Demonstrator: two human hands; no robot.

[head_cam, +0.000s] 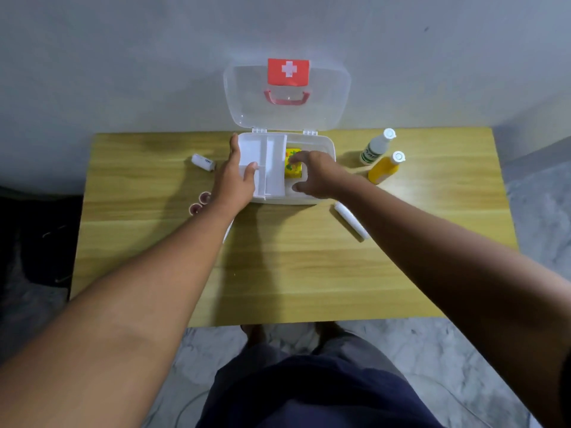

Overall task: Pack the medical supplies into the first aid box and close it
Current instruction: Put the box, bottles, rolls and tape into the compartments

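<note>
The white first aid box (328, 144) stands open on the table, its clear lid (327, 97) upright with a red cross label. A white divided tray (272, 156) sits in its left half. My left hand (236, 177) grips the tray's left edge, thumb inside a compartment. My right hand (315, 176) reaches into the right half, fingers spread over a yellow packet (292, 173) lying inside; whether it grips the packet I cannot tell. Outside the box lie a white roll (202, 162), two small red-capped jars (200, 202), a white tube (352, 220), a white bottle (377, 147) and an orange bottle (386, 168).
The wooden table (278, 273) stands against a grey wall. Its front edge is near my legs. A dark object (37, 236) sits on the floor to the left. Something white shows under my left forearm (228, 231).
</note>
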